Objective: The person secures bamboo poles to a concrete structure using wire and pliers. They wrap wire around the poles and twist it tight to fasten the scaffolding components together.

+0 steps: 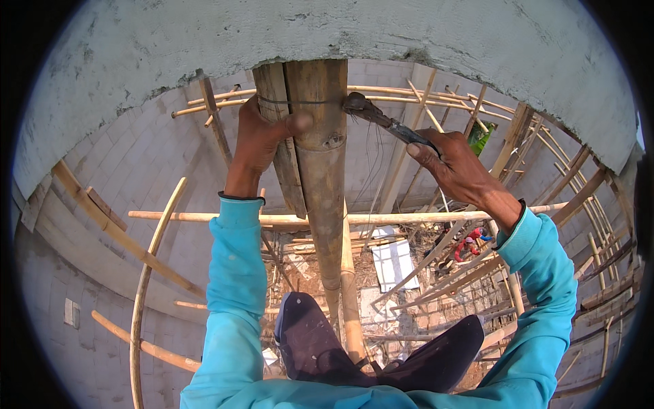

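Both arms raised, sleeves to the wrists. Left hand (262, 140) wrapped in a grip, thumb out. Right hand (455, 165) apparently closed, wrist bent.

Bamboo scaffold (354, 218) w/ horiz. poles carries upright bamboo post (323, 177), wire-tied (293, 102) near top.

Turquoise long sleeves (235, 273) with dark cuff edging, dark trousers (320, 351), 2 bare hands.

The upper ends of the thick upright brown bamboo poles (320, 136) are hidden behind the grey concrete ledge (327, 34). The handles of the dark metal pliers (381, 119) are covered by the right hand (456, 167). Far below, small red-clad figures (469, 247) cannot be made out.
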A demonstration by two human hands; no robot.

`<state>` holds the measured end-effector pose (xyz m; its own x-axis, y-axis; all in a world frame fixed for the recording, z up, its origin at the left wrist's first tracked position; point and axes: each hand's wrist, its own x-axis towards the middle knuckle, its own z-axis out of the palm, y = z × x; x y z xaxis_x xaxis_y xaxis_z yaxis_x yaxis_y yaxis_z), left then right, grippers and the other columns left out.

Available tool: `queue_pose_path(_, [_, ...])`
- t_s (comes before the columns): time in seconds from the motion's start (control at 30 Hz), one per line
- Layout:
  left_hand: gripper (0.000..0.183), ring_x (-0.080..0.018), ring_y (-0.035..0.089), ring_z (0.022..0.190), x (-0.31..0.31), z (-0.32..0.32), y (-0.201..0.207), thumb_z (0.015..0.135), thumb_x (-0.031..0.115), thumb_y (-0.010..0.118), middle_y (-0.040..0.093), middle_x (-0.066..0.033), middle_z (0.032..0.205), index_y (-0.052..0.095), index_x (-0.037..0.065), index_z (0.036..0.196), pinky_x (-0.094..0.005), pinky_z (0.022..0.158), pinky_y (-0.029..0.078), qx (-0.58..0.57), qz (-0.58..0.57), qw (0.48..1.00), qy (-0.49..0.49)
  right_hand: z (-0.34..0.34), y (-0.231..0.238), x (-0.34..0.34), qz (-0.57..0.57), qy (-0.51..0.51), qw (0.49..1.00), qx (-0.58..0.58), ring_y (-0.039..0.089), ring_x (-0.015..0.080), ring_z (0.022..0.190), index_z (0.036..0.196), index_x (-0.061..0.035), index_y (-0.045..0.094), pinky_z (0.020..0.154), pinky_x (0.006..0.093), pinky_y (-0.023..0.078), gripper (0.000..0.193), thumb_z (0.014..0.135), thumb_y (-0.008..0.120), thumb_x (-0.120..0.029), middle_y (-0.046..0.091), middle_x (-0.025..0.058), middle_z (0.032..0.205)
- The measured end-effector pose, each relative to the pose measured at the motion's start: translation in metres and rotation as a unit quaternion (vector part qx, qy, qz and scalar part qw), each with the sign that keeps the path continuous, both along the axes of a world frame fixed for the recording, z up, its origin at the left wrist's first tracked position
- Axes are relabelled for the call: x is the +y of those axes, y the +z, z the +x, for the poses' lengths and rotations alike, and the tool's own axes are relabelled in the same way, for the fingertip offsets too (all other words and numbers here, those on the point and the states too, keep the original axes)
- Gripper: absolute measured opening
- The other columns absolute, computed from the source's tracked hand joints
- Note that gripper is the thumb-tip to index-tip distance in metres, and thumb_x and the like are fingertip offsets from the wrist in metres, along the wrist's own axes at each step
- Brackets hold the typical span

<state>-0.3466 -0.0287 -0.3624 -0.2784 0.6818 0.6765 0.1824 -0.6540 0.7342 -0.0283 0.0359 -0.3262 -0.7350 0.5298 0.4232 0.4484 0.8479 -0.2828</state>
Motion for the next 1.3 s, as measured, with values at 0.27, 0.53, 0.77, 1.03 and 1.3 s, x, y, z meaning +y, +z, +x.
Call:
queue_pose_path(0.27, [0.076, -0.0221, 0.07, 0.104, 0.003, -0.001, 0.001, 0.071, 0.031, 0.094, 0.072, -0.0162, 0.113, 0.059, -0.008, 0.126, -0.0368, 0.097, 0.055, 0.0, -0.007, 1.0, -0.003, -0.006, -0.024, 0.012, -0.062, 0.035, 0.995, 0.07, 0.057, 0.0239, 0.054, 0.101, 0.0036, 0.066, 0.054, 0.0412, 0.043, 0.054, 0.107, 0.051, -0.048, 0.058, 0.0137, 0.061])
queue_pose_path(0.53, [0.092, -0.0283, 0.062, 0.12, 0.007, 0.013, -0.004, 0.077, 0.034, 0.09, 0.059, -0.0229, 0.133, 0.042, -0.007, 0.143, -0.039, 0.101, 0.053, 0.013, 0.028, 0.998, 0.06, 0.008, 0.019, -0.011, -0.4, 0.037, 0.916, 0.027, 0.057, 0.0133, 0.046, 0.089, -0.0003, 0.063, 0.043, 0.0304, 0.043, 0.046, 0.092, 0.075, -0.044, 0.056, 0.0013, 0.058])
queue_pose_path(0.77, [0.126, -0.0496, 0.04, 0.138, -0.002, 0.077, -0.049, 0.068, 0.048, 0.09, 0.035, -0.0344, 0.15, 0.019, -0.008, 0.155, -0.0581, 0.111, 0.039, 0.164, 0.065, 0.865, 0.469, 0.017, 0.018, -0.035, 0.17, -0.038, 0.984, -0.042, 0.068, 0.0289, 0.067, 0.12, 0.0106, 0.058, 0.062, 0.0394, 0.056, 0.052, 0.079, 0.077, -0.016, 0.068, 0.0178, 0.08])
queue_pose_path(1.03, [0.123, -0.0534, 0.037, 0.135, 0.012, 0.085, -0.044, 0.065, 0.04, 0.086, 0.032, -0.0378, 0.149, 0.018, -0.01, 0.154, -0.0643, 0.108, 0.037, 0.156, 0.076, 0.844, 0.508, 0.041, 0.017, -0.019, 0.557, -0.104, 0.813, -0.133, 0.072, 0.0305, 0.078, 0.119, 0.0102, 0.064, 0.059, 0.0372, 0.059, 0.044, 0.091, 0.069, -0.023, 0.068, 0.0181, 0.091])
queue_pose_path(1.3, [0.124, -0.054, 0.041, 0.129, 0.006, 0.091, -0.036, 0.064, 0.037, 0.086, 0.031, -0.0381, 0.149, 0.016, -0.006, 0.156, -0.0646, 0.103, 0.039, 0.141, 0.038, 0.85, 0.506, 0.032, 0.013, 0.002, 0.401, -0.087, 0.911, -0.042, 0.071, 0.0317, 0.074, 0.125, -0.0066, 0.064, 0.058, 0.0405, 0.061, 0.043, 0.083, 0.072, -0.01, 0.06, 0.0164, 0.092])
